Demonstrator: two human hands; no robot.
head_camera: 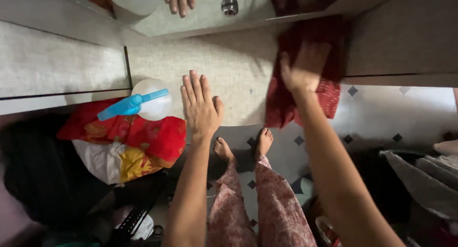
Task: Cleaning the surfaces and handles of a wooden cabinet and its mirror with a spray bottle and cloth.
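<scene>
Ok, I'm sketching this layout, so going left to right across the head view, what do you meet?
Red patterned cloth bundle → blue-handled white handheld fan → left hand flat on the beige surface → right hand pressing a dark red cloth → grey fabric.

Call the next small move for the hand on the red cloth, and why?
Probably sweep the right hand and its red cloth leftward across the beige panel: the cloth covers only the panel's right edge, while the left hand lies flat, open, bracing.
</scene>
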